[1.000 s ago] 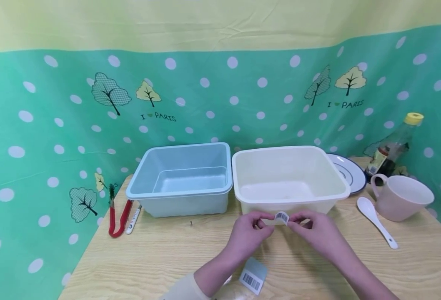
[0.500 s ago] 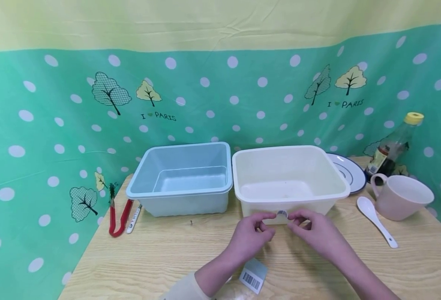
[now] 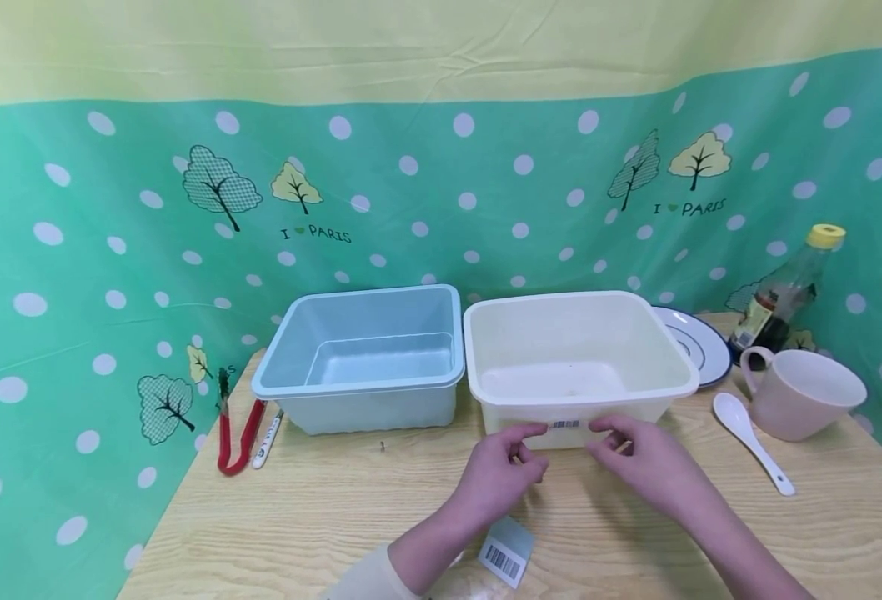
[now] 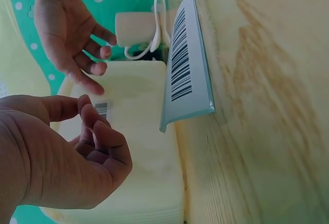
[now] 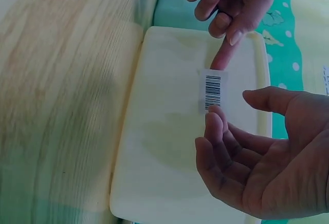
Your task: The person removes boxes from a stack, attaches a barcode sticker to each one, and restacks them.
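A small barcode sticker point(image 3: 564, 424) lies flat on the front wall of the white plastic basin point(image 3: 504, 417). My left hand point(image 3: 497, 471) has its index finger stretched to the sticker's left end, the fingertip right at its edge. In the right wrist view, that finger meets one short end of the white label point(image 5: 213, 90), and the thumb stands off it. My right hand point(image 3: 639, 462) is at the other end, thumb and fingers parted, its fingertips close to the label's edge. Below the left hand, a folded pale-blue card point(image 3: 507, 552) with a barcode rests on the table.
Left of the white basin stands a light-blue basin point(image 3: 373, 408). Red-handled tongs point(image 3: 242, 442) and a white-handled utensil point(image 3: 267, 442) lie farther left. On the right are a white spoon point(image 3: 752, 442), a pink mug point(image 3: 801, 396), a blue-rimmed plate point(image 3: 699, 346) and a yellow-capped bottle point(image 3: 779, 308).
The sticker was bowed between both hands' fingers and now lies flat on the basin wall. My right fingers have let go and moved slightly right; the left hand has barely moved.
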Available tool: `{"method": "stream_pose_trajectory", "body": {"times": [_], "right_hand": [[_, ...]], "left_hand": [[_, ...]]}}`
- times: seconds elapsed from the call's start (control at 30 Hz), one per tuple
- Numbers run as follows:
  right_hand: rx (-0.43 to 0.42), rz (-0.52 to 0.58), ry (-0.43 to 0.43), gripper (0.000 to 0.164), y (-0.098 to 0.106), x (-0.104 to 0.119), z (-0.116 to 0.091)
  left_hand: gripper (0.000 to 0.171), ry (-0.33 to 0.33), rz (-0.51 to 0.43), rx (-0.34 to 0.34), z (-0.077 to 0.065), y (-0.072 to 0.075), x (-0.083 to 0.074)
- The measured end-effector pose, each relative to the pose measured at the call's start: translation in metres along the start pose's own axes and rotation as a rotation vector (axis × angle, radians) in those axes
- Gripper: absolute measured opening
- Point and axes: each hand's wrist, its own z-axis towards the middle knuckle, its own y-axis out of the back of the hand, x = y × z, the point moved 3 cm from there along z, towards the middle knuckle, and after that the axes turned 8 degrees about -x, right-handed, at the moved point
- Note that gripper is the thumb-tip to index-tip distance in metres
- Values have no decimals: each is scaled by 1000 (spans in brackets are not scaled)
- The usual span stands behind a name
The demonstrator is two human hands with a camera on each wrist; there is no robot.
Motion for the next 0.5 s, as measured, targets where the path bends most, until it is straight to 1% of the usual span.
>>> {"method": "stream_pose_trajectory", "body": {"times": [0.1, 0.23, 0.33, 0.5], "right_hand": [[20, 19, 8, 33, -3, 1, -1], [65, 69, -2, 38, -11, 2, -2], [67, 82, -1, 42, -14, 3, -2], [75, 104, 21, 43, -18, 3, -3]], "left_hand": [[45, -4, 9, -3, 0, 1, 0], [45, -12, 21, -8, -1, 1, -1], [44, -30, 34, -23, -1, 2, -2], [38, -64, 52, -55, -3, 2, -3]]}}
